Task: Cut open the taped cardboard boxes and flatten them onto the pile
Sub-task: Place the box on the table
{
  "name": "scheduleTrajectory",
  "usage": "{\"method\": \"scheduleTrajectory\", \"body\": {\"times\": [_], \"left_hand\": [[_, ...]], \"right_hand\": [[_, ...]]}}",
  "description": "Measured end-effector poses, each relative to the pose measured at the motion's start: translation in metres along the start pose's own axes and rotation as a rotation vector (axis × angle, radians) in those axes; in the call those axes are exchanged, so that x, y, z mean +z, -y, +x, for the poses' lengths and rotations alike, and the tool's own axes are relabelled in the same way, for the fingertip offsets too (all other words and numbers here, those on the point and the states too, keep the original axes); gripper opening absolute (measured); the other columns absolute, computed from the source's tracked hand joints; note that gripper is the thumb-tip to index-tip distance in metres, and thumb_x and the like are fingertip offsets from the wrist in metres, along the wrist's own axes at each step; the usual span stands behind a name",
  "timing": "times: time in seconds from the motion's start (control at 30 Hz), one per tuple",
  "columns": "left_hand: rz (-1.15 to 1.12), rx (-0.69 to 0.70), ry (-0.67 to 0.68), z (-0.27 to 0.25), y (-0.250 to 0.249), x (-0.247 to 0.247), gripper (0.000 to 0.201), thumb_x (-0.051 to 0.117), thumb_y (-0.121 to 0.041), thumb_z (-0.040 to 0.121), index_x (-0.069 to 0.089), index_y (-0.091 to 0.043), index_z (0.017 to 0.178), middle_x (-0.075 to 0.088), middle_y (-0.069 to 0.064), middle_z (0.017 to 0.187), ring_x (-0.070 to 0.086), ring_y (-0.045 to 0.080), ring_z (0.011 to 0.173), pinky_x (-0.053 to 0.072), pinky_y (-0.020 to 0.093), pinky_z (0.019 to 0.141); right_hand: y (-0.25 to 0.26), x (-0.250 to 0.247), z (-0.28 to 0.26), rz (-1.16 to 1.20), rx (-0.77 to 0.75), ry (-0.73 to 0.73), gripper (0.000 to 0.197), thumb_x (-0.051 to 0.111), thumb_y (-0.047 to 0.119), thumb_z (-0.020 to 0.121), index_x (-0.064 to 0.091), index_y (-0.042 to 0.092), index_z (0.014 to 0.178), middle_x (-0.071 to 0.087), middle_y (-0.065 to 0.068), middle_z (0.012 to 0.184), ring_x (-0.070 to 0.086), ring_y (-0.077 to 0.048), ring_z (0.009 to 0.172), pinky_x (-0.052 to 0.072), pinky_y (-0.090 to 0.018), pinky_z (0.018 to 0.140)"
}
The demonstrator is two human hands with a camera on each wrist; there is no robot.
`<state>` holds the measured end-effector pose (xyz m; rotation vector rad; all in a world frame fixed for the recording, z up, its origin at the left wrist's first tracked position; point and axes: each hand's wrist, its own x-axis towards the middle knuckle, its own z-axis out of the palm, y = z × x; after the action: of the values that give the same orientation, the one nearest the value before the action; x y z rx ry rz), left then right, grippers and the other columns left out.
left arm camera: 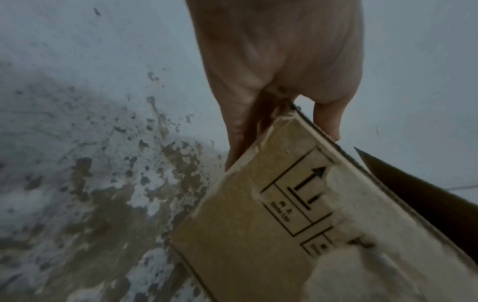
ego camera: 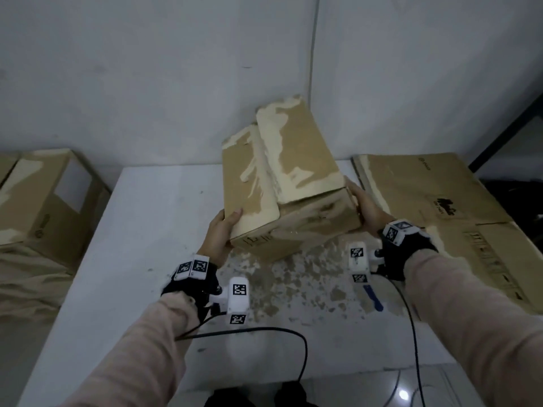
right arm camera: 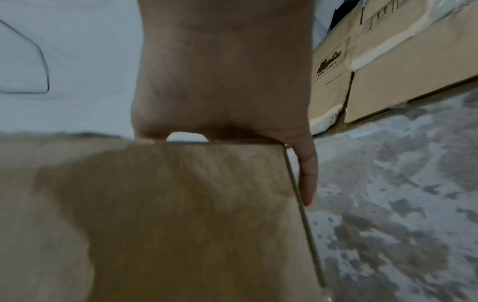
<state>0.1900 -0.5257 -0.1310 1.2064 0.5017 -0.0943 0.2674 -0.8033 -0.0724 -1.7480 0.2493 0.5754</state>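
I hold a brown cardboard box (ego camera: 293, 218) tilted above the white table (ego camera: 147, 230), its two top flaps standing open and its paper torn in pale patches. My left hand (ego camera: 220, 230) grips the near left corner, thumb on the flap and fingers underneath. My right hand (ego camera: 364, 207) grips the right end of the box. In the left wrist view the left hand (left arm camera: 271, 71) pinches the box (left arm camera: 258, 235) at its corner by a printed arrow mark. In the right wrist view the right hand (right arm camera: 225, 81) wraps over the edge of a box panel (right arm camera: 181, 204).
A pile of flattened cardboard (ego camera: 440, 207) lies at the right, also in the right wrist view (right arm camera: 388, 71). Closed boxes (ego camera: 44, 201) stand at the left. A blue cutter (ego camera: 373, 298) lies on the table under my right wrist. Paper scraps litter the middle.
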Motion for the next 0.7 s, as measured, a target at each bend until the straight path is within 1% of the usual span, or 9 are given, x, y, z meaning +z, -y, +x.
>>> {"method": "scheduleTrajectory", "body": {"times": [0.07,0.13,0.2,0.3,0.4,0.47,0.53,0.6,0.7], "left_hand": [[0.011,-0.041,0.022,-0.002,0.003,0.007,0.040,0.051,-0.029,0.097,0.048,-0.012,0.133,0.066,0.007,0.114,0.065,0.025,0.092,0.056,0.035,0.064],[0.172,-0.013,0.009,-0.003,0.002,0.011,0.051,0.054,-0.026,0.096,0.037,-0.015,0.143,0.057,0.008,0.131,0.060,0.025,0.108,0.053,0.041,0.085],[0.474,0.107,-0.001,-0.002,-0.005,0.013,0.068,0.057,-0.020,0.095,0.018,-0.018,0.151,0.038,0.004,0.147,0.043,0.023,0.129,0.041,0.043,0.103],[0.571,0.245,-0.008,-0.003,-0.026,0.025,0.058,0.047,-0.023,0.099,0.021,-0.019,0.151,0.028,-0.002,0.151,0.032,0.019,0.137,0.030,0.040,0.112],[0.260,0.111,-0.008,-0.005,-0.043,0.037,0.054,0.036,-0.051,0.098,0.040,-0.020,0.143,0.052,0.003,0.135,0.051,0.022,0.122,0.042,0.036,0.101],[0.141,0.107,0.018,-0.008,-0.047,0.041,0.053,0.040,-0.053,0.096,0.052,-0.015,0.131,0.065,0.003,0.114,0.064,0.015,0.097,0.052,0.024,0.077],[0.171,0.124,0.019,-0.007,-0.050,0.041,0.053,0.055,-0.046,0.091,0.051,-0.010,0.130,0.067,0.006,0.111,0.066,0.014,0.086,0.053,0.020,0.063],[0.213,0.122,0.009,-0.010,-0.052,0.041,0.049,0.062,-0.034,0.090,0.050,-0.008,0.130,0.067,0.005,0.112,0.065,0.013,0.086,0.051,0.022,0.063],[0.143,0.082,0.013,-0.011,-0.051,0.039,0.048,0.065,-0.027,0.088,0.051,-0.006,0.130,0.067,0.010,0.115,0.066,0.020,0.091,0.053,0.030,0.072]], "right_hand": [[0.008,-0.012,0.001,-0.021,-0.093,-0.033,0.038,0.049,0.061,0.089,0.067,0.030,0.101,0.071,-0.007,0.099,0.069,-0.021,0.080,0.058,-0.030,0.065],[0.012,-0.021,0.008,-0.042,-0.155,-0.163,0.067,0.069,0.074,0.063,0.070,0.022,0.106,0.071,-0.009,0.103,0.069,-0.027,0.090,0.058,-0.037,0.078],[0.017,-0.024,0.013,-0.089,-0.251,-0.294,0.083,0.077,0.076,0.046,0.068,0.021,0.107,0.069,-0.004,0.107,0.067,-0.022,0.095,0.055,-0.039,0.086],[0.036,-0.010,0.004,-0.325,-0.421,-0.371,0.069,0.077,0.068,0.058,0.068,0.021,0.108,0.067,0.004,0.097,0.063,-0.012,0.086,0.051,-0.028,0.074],[0.049,0.014,-0.002,-0.603,-0.558,-0.307,0.055,0.074,0.063,0.067,0.066,0.025,0.106,0.059,0.010,0.077,0.058,-0.010,0.073,0.042,-0.023,0.060],[0.049,0.026,0.001,-0.639,-0.616,-0.302,0.047,0.070,0.062,0.072,0.068,0.025,0.100,0.062,0.005,0.077,0.058,-0.012,0.072,0.043,-0.026,0.063],[0.046,0.030,0.007,-0.505,-0.572,-0.285,0.049,0.058,0.065,0.080,0.070,0.017,0.087,0.064,0.002,0.076,0.058,-0.013,0.071,0.044,-0.028,0.068],[0.044,0.032,0.010,-0.321,-0.394,-0.209,0.058,0.042,0.066,0.089,0.068,0.015,0.084,0.069,-0.003,0.088,0.062,-0.019,0.081,0.048,-0.033,0.079],[0.039,0.034,0.004,-0.176,-0.167,0.016,0.056,0.023,0.055,0.100,0.060,0.017,0.119,0.060,-0.002,0.118,0.055,-0.019,0.102,0.041,-0.033,0.089]]}}
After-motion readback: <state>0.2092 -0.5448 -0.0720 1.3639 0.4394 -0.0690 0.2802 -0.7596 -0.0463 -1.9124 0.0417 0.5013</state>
